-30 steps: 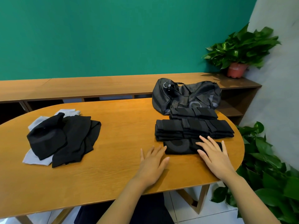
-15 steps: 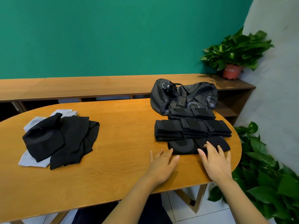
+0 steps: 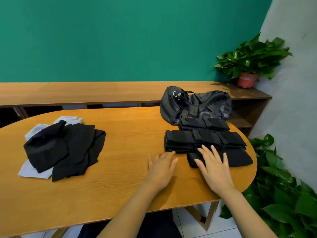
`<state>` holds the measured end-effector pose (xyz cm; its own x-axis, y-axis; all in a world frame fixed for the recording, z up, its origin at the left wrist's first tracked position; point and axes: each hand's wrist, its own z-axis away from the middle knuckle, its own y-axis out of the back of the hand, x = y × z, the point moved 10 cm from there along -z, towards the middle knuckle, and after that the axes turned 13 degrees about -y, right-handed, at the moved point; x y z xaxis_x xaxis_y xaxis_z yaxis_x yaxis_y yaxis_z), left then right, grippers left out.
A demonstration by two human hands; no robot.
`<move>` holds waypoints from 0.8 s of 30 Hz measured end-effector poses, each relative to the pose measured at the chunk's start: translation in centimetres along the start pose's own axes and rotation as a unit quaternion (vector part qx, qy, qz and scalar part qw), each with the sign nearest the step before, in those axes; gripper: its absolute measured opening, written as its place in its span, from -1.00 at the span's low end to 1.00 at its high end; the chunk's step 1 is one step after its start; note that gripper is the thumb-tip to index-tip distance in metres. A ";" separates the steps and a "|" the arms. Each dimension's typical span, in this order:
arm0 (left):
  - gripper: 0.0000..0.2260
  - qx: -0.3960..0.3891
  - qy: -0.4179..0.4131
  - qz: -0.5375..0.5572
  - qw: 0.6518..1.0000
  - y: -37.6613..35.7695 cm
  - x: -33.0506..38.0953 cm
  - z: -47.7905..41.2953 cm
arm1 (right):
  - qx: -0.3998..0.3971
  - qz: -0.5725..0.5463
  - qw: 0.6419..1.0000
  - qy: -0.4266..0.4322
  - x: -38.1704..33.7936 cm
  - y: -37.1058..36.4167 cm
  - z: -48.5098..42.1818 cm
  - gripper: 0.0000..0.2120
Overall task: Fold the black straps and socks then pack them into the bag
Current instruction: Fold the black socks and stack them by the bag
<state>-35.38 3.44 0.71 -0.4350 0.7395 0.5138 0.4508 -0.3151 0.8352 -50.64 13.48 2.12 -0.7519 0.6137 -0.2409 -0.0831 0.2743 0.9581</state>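
"How many bags on that oval table point(image 3: 120, 186)?"

"One black duffel bag point(image 3: 195, 105), at two o'clock."

"And the folded straps?"

"Two stacks at three o'clock: a small stack point(image 3: 204, 123) against the bag and a wider stack point(image 3: 185, 140) in front of it. One separate folded black piece point(image 3: 238, 158) lies at four o'clock."

"The heap at nine o'clock?"

"One heap, black socks point(image 3: 68, 148) over light grey socks point(image 3: 34, 172). They overlap too much to count."

"Plants?"

"Two. One potted plant point(image 3: 252, 55) is beyond the table at one o'clock, and one floor plant point(image 3: 283, 200) is off its edge at four."

"Hands?"

"Two, a left hand point(image 3: 161, 167) and a right hand point(image 3: 214, 170)."
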 end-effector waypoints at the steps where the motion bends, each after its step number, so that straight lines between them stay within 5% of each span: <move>1: -0.57 0.013 0.008 -0.008 1.000 1.3 -1.1 0.4 | -0.002 -0.002 1.000 0.020 -1.7 -0.2 0.1 -0.23; 18: -0.58 0.140 0.206 -0.215 0.944 16.5 -20.5 13.5 | -0.172 -0.027 0.942 0.287 -31.6 -9.7 4.5 -0.51; 24: -0.85 0.231 0.204 -0.202 0.930 18.7 -22.7 14.5 | -0.190 -0.114 0.937 0.271 -34.3 -9.7 3.6 -0.59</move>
<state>-5.79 -10.66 1.77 -0.8584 0.4254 0.2866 0.4321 0.2986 0.8509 -21.66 -7.55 0.56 -0.8990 0.0762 -0.4313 -0.4321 0.0054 0.9018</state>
